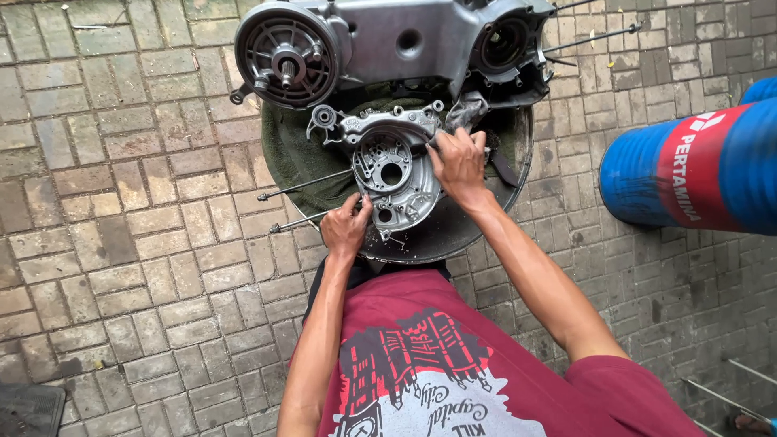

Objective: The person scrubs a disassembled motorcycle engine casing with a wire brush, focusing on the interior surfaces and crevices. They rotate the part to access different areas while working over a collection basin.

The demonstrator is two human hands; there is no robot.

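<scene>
One wide floor of grey-brown brick paving [121,202] is seen under everything, viewed from above by the head camera. At the right edge a large blue metal drum with a red and white band [696,170] is laid on its side, its contents hidden. Across the top a long silver cast-metal engine casing [388,40] is set, with a round finned wheel at its left end and thin steel studs projecting at its right. Below it, a shallow round dark metal pan [453,235] is placed on the paving; a dark green cloth [291,154] is spread in it, and a smaller silver crankcase half with a round opening [392,174] is laid on top of that, just beside the big casing. Two thin steel rods [303,184] are seen sticking out leftward from the pan. The right hand [460,162] is closed around a grey rag [465,112], which is pressed to the upper right edge of the crankcase half. The left hand [346,228] is curled over the lower left edge of that part, fingers gripping its rim.
</scene>
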